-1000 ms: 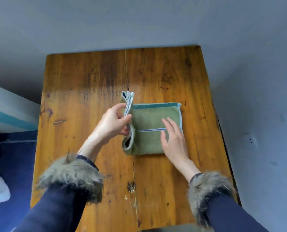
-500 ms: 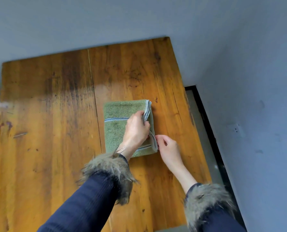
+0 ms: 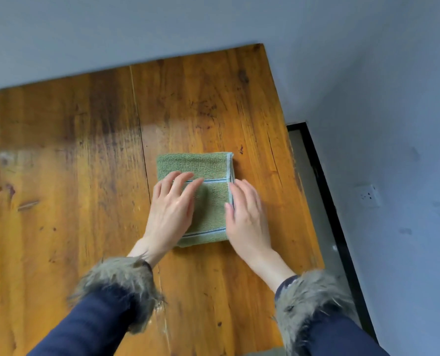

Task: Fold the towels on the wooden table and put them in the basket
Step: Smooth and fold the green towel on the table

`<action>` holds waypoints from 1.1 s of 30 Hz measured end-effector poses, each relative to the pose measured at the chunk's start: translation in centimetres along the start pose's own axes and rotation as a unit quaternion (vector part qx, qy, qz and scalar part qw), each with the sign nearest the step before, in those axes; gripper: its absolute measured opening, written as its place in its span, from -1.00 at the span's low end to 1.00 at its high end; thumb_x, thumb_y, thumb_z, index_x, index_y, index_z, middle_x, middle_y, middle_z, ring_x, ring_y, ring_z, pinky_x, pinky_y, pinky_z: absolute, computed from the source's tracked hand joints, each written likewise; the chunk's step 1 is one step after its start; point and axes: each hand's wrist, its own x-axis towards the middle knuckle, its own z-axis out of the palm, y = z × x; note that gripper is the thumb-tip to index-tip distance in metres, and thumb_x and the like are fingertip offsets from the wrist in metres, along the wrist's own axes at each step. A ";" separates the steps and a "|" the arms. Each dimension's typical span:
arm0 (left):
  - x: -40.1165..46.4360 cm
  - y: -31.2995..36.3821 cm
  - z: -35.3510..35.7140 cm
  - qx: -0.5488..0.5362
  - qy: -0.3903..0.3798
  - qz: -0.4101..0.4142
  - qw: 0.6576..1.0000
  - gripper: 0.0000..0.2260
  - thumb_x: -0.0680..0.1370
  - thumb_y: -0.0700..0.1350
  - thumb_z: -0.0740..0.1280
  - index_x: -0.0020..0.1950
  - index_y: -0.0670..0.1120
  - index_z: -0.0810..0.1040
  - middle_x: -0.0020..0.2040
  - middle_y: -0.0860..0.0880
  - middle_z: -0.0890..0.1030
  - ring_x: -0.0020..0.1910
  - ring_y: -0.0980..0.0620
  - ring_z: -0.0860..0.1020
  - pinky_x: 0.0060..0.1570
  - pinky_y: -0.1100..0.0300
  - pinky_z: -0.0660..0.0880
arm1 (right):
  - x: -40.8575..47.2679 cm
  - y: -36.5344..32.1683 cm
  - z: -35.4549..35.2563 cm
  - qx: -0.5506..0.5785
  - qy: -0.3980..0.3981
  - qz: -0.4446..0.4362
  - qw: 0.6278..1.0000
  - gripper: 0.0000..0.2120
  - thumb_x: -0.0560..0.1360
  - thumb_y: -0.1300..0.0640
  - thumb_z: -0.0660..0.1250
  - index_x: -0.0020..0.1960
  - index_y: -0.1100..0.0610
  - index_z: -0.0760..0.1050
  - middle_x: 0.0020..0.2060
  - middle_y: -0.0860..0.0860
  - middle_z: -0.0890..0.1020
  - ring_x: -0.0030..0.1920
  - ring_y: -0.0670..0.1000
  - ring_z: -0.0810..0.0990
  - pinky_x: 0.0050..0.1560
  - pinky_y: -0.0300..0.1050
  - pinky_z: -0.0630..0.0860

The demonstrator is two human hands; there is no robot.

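Both flat: left hand presses folded towel, right hand touches its edge.

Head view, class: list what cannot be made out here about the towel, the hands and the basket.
- Basket: none shows in the head view; where it stands cannot be told.
- Green towel: its near left part is covered by the left hand; the number of layers cannot be counted.
- Right hand: fingertips lie along the towel's right edge; pressing or pinching cannot be told.
- Wooden table: its near edge is cut off by the frame and both sleeves.
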 end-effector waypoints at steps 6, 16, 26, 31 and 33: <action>-0.7 -3.1 1.3 0.041 -0.107 0.034 0.993 -0.57 0.61 0.02 0.01 0.46 -0.07 0.27 0.51 -0.14 0.17 0.50 -0.17 0.05 0.44 -0.13 0.06 | 0.5 -0.6 3.9 -0.131 -0.089 -0.086 0.984 -0.49 0.57 0.06 -0.01 0.47 0.24 0.15 0.48 0.16 0.16 0.50 0.11 0.07 0.47 0.12 0.10; -0.8 -2.5 2.8 0.049 -0.131 -0.005 0.990 -0.49 0.58 0.13 0.01 0.51 0.02 0.11 0.54 -0.14 0.03 0.52 -0.14 -0.07 0.46 -0.10 -0.07 | 2.1 2.3 4.3 -0.175 -0.121 -0.084 0.974 -0.43 0.56 -0.03 0.00 0.51 0.18 0.06 0.51 0.16 0.06 0.52 0.11 -0.03 0.48 0.11 0.01; -2.5 -2.0 0.4 -0.240 0.033 -0.237 0.941 -0.55 0.60 -0.12 0.18 0.47 -0.14 0.20 0.47 -0.15 0.22 0.47 -0.04 0.17 0.46 0.08 0.11 | 1.9 1.4 1.9 0.024 -0.029 0.063 0.997 -0.62 0.58 0.08 0.12 0.36 0.14 0.39 0.36 0.10 0.39 0.35 0.10 0.36 0.34 0.00 0.31; -2.5 -2.3 -0.3 -0.349 0.056 -0.475 0.806 -0.65 0.56 -0.08 0.27 0.32 -0.13 0.39 -0.05 0.02 0.53 0.05 0.01 0.49 0.10 0.17 0.37 | 3.3 0.2 0.6 0.086 -0.082 0.271 0.955 -0.62 0.54 0.00 0.25 0.29 0.17 0.39 0.00 0.02 0.53 0.05 0.02 0.48 0.01 -0.20 0.31; -2.3 -2.7 -0.2 -0.341 0.034 -0.462 0.818 -0.70 0.54 -0.04 0.31 0.24 -0.11 0.47 -0.17 0.10 0.52 0.10 -0.03 0.49 0.06 0.18 0.35 | 4.2 0.2 0.5 0.112 -0.115 0.323 0.933 -0.61 0.53 -0.01 0.28 0.27 0.18 0.39 -0.06 0.00 0.52 0.04 0.02 0.48 0.03 -0.16 0.36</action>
